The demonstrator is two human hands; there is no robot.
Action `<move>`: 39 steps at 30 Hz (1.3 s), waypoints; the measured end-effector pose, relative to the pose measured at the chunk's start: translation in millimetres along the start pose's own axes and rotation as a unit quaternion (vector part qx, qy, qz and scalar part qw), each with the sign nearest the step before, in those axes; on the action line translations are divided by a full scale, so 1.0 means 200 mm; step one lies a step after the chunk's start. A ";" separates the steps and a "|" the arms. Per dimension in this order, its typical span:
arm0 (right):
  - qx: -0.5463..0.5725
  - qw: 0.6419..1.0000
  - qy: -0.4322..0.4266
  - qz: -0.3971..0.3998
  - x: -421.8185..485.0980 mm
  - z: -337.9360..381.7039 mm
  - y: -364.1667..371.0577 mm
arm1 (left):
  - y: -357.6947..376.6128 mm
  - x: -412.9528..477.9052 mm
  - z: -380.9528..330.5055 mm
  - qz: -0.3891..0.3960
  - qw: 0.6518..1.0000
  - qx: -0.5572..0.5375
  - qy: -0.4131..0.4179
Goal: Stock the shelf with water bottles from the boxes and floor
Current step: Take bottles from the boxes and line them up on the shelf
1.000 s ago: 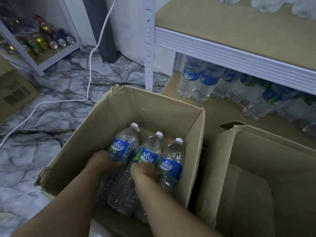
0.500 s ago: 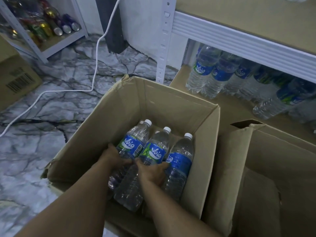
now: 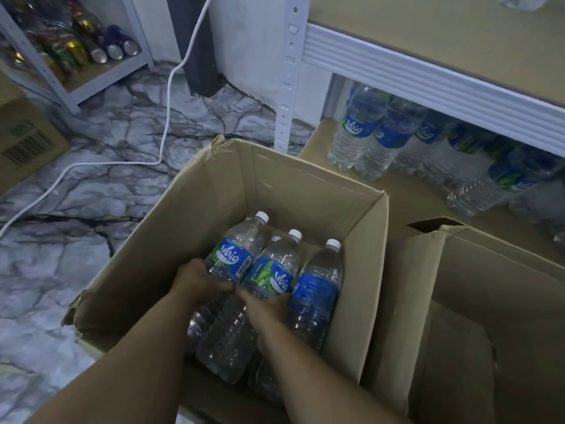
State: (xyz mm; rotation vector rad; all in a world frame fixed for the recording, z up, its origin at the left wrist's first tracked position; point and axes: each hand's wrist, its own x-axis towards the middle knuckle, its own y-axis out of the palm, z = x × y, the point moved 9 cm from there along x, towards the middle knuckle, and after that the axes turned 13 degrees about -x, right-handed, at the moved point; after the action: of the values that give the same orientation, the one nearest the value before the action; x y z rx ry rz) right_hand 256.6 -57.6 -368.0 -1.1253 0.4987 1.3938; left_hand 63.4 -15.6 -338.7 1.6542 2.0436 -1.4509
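Observation:
An open cardboard box [image 3: 214,191] on the floor holds several clear water bottles with blue labels and white caps. Both hands reach into it. My left hand [image 3: 198,278] grips the left bottle [image 3: 237,250] around its middle. My right hand [image 3: 264,304] grips the middle bottle [image 3: 275,270] just below its label. A third bottle [image 3: 318,289] leans beside them at the right, untouched. The cap of a fourth bottle shows behind. On the lower shelf [image 3: 406,194] stand several stocked bottles [image 3: 363,127].
A second open cardboard box [image 3: 489,301] stands to the right, against the shelf front. A white shelf post [image 3: 286,75] rises behind the box. A white cable [image 3: 165,117] crosses the marble floor. Cans [image 3: 91,47] fill a small rack at top left, beside a carton [image 3: 21,142].
The view has shifted slightly. The left and middle bottles have tilted up a little in my hands, which have closed tighter around them.

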 end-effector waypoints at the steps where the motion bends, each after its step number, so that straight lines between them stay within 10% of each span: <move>1: 0.009 1.000 0.002 -0.007 0.00 0.00 0.01 | -0.03 0.00 -0.01 -0.015 1.000 -0.003 0.001; 19: -0.012 0.976 -0.186 -0.114 -0.31 0.30 -0.34 | -0.36 -0.53 -0.36 -0.186 0.967 -0.136 0.108; 39: 0.071 0.815 -0.523 -0.241 -1.31 0.71 -1.82 | -0.23 -1.75 -1.46 -0.199 0.814 -0.298 0.457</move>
State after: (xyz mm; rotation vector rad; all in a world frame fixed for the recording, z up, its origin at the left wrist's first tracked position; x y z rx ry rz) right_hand 499.0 -2.9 31.5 -0.1953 -0.4584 1.2620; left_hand 288.5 -36.8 59.6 1.8309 2.9951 0.1689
